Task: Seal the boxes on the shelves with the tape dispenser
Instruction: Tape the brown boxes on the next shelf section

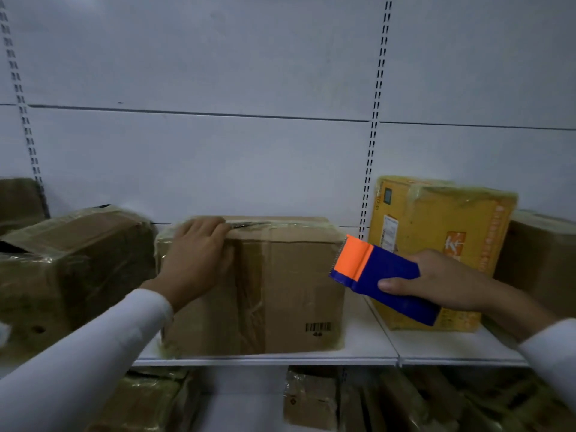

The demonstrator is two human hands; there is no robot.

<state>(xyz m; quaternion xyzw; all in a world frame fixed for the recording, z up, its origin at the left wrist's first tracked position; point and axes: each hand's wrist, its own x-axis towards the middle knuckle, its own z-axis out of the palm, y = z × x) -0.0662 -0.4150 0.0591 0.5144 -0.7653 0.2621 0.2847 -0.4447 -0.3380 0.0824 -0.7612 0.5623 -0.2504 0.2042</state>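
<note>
The left hand (196, 260) rests on the upper left corner of the brown box (280, 288) standing at the middle of the white shelf (367, 347); its fingers curl over the top front edge, where tape crosses the lid seam, and the palm lies against the front face. The right hand (436, 282) holds the tape dispenser (383, 275), thumb across its blue body and fingers wrapped behind it. The dispenser hangs in the air just off the box's upper right corner, at about 3 o'clock from the left hand, with its orange end and toothed edge pointing toward 10 o'clock at the box. It does not touch the box.

A barcode label (318, 327) is printed low on the brown box's front, toward 5 o'clock, with what looks like "48" beneath it. Behind the right hand stands a yellow box (436, 219), tilted, with a white shipping label and orange printed characters on its face; the writing is too blurred to read. At 9 o'clock a crumpled taped box (78, 269) sits just beside the brown one. More wrapped boxes (311, 400) lie on the lower level at 6 o'clock
</note>
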